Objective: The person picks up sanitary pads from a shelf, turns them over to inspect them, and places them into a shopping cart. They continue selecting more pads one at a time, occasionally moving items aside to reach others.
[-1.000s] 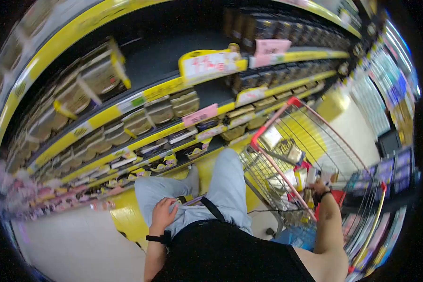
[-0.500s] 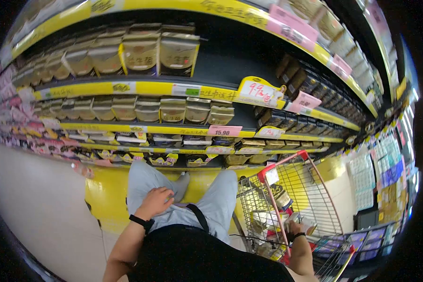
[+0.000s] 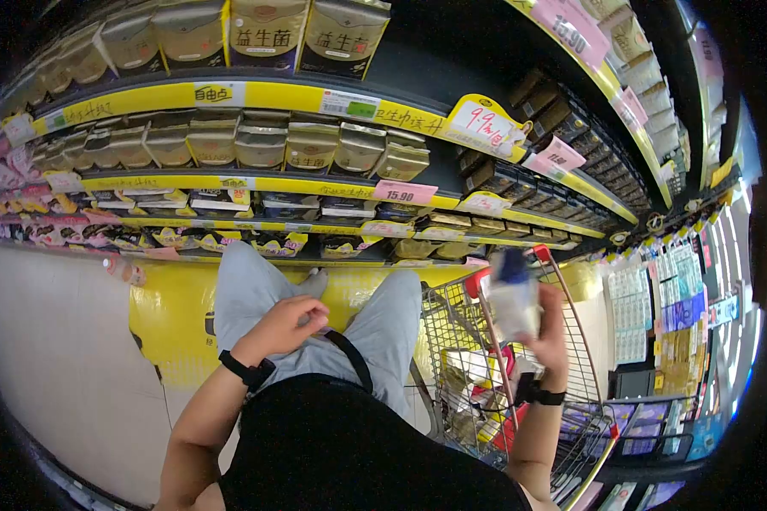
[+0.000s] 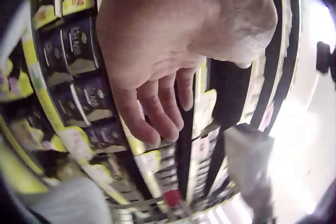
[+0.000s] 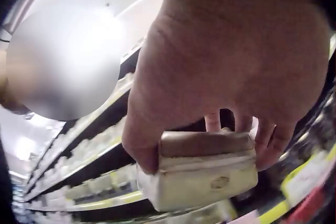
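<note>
My right hand (image 3: 551,336) grips a soft white package with a dark blue end (image 3: 514,302), blurred in the head view and raised over the shopping cart. In the right wrist view, thumb and fingers clasp opposite sides of this package (image 5: 205,184), whose pale face bears a small oval mark. My left hand (image 3: 283,326) holds nothing and hovers above my lap, its fingers loosely bent. The left wrist view shows that hand (image 4: 163,35) in front of the shelves, with the held package (image 4: 247,155) off to the right.
The wire shopping cart (image 3: 441,328) stands at my right, with packages (image 3: 469,366) inside. Ahead run shelves of gold packs (image 3: 268,34) and dark packs (image 3: 562,106), with yellow edge strips and price tags. A bottle (image 3: 125,272) lies on the floor at left.
My right hand has lifted the package up out of the cart, toward the shelves. The left hand has risen slightly off my thigh. The view has turned and lowered along the shelves.
</note>
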Motion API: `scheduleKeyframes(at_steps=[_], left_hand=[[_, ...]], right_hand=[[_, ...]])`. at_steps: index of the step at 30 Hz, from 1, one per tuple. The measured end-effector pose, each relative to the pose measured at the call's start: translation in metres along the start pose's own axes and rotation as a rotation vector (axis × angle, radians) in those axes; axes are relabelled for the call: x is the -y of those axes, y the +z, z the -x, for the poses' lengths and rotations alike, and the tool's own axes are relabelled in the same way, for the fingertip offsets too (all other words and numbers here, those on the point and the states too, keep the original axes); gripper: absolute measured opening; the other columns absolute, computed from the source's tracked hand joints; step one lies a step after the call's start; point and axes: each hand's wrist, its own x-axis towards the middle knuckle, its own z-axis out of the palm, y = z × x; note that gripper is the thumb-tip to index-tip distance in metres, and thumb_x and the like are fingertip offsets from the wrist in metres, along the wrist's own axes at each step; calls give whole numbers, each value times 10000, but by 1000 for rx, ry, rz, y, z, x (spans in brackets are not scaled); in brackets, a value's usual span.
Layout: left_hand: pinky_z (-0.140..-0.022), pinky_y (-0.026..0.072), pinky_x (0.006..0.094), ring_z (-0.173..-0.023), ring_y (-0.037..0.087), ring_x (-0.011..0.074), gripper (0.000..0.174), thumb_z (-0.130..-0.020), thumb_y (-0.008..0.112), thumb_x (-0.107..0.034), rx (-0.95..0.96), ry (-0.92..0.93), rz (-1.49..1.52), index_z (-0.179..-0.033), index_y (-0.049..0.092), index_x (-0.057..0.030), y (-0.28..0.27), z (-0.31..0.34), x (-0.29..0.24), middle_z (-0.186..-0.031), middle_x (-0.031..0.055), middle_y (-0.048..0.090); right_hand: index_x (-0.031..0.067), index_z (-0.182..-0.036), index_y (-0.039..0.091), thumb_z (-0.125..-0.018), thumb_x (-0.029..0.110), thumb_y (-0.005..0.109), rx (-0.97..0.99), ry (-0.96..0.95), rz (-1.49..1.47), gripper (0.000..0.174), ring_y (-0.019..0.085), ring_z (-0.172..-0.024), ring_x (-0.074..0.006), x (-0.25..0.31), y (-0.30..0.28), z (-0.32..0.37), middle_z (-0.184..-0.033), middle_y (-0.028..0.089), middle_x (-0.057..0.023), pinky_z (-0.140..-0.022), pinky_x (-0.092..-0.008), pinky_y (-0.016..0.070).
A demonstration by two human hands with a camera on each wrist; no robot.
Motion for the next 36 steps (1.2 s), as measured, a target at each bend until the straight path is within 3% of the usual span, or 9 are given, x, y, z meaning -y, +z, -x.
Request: scheduleKeyframes(at_steps=[2, 8, 12, 15, 17, 21, 22, 26, 36], left_hand=[[-839, 516, 366, -975, 620, 218, 444, -912, 670, -306, 14, 36, 733, -1274, 545, -81, -2, -8, -4, -1052, 75, 629], [-902, 455, 291, -1033, 549, 137, 564, -874, 732, -189, -74, 263, 548, -1341, 447, -53, -35, -1, -84, -1118, 46, 559], [-949, 425, 283, -1062, 532, 131, 579, -819, 787, -248, -274, 227, 702, -1266, 485, -36, -54, 21, -61, -1104, 48, 564], [-949, 426, 287, -1068, 537, 132, 564, -827, 780, -270, -409, 192, 724, -1247, 492, -28, -50, 30, -53, -1107, 53, 570], [-947, 428, 289, -1068, 543, 135, 536, -836, 767, -244, -539, 153, 705, -1240, 491, -25, -40, 26, -46, -1113, 55, 572], [-1032, 378, 321, -1157, 513, 156, 772, -932, 485, -701, -528, 185, 886, -1290, 437, -18, -24, 12, -31, -1193, 80, 543], [-1093, 329, 360, -1240, 466, 179, 968, -870, 274, -856, -452, 111, 790, -1336, 389, -15, -24, 13, -36, -1282, 99, 496], [-1132, 290, 423, -1328, 405, 214, 954, -874, 216, -862, -264, 105, 801, -1372, 349, -60, -15, 9, -33, -1420, 124, 423], [-1098, 377, 427, -1313, 457, 273, 568, -880, 734, -191, -147, 132, 571, -1321, 410, -43, 1, -26, -61, -1454, 201, 409]], right_hand=[[80, -1325, 502, -559, 163, 843, 162, -215, 230, 842, 507, -1243, -326, 52, 59, -19, -1313, 509, -141, -1051, -442, 423], [117, -1264, 590, -570, 129, 868, 508, -571, 309, 748, 501, -1262, -372, 100, 180, -63, -1383, 455, -162, -980, -476, 497], [114, -1427, 460, -623, 152, 864, 381, -521, 45, 901, 460, -1329, -370, 97, 216, -77, -1472, 354, -186, -1033, -445, 474], [69, -1492, 324, -660, 173, 858, 423, -158, -360, 994, 446, -1347, -344, 94, 235, -75, -1495, 337, -195, -1044, -443, 462], [19, -1485, 277, -765, 123, 800, 409, -83, -272, 896, 506, -1301, -320, 81, 249, -73, -1425, 451, -201, -1013, -421, 488], [10, -1422, 321, -870, 56, 679, 410, 211, -536, 660, 592, -1173, -227, 49, 264, -71, -1317, 547, -193, -931, -372, 527], [9, -1410, 330, -888, 49, 655, 376, 236, -598, 617, 601, -1153, -208, 40, 264, -69, -1301, 557, -190, -917, -362, 530], [11, -1414, 336, -911, 18, 552, 174, 160, -608, 547, 585, -1161, -198, 18, 255, -65, -1258, 563, -162, -919, -341, 518], [21, -1483, 372, -916, -25, 548, 86, 162, -802, 595, 535, -1252, -208, -18, 225, -43, -1443, 455, -122, -1018, -357, 468]])
